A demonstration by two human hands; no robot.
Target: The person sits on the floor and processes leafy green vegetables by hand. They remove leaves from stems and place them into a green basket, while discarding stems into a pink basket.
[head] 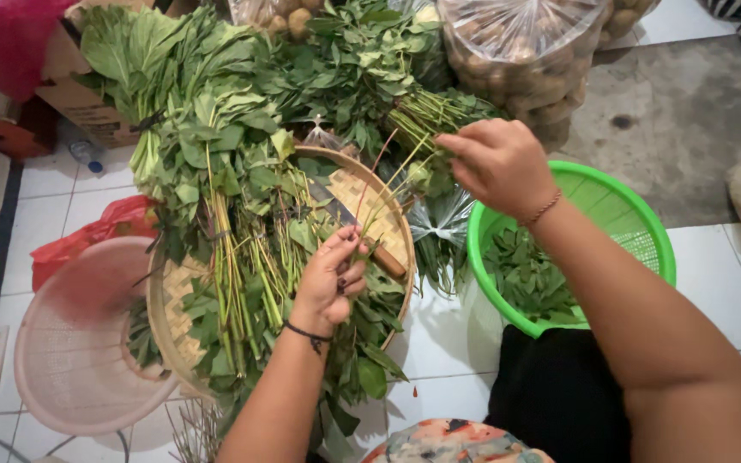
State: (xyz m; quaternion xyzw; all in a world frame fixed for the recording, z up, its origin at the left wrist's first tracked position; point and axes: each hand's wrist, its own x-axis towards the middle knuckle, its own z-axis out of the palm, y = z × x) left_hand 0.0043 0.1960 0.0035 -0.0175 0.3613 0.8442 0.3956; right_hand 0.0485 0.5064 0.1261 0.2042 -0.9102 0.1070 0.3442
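My left hand [330, 279] is closed on thin green stalks over a round woven bamboo tray [383, 210] heaped with leafy greens [233, 197]. A knife with a wooden handle [385, 259] lies on the tray just right of that hand. My right hand [495, 163] is raised above the tray's right rim, pinching the upper ends of long thin stems [392, 176] that run down toward my left hand. A green plastic colander [641, 223] holding picked leaves [529, 279] sits under my right forearm.
A pink plastic colander [70, 343] lies at the left on the white tiled floor. More leafy bunches [353, 69] are stacked behind the tray. Clear bags of round brown produce [529, 60] stand at the back right. A red plastic bag [100, 227] and a cardboard box [87, 107] are at left.
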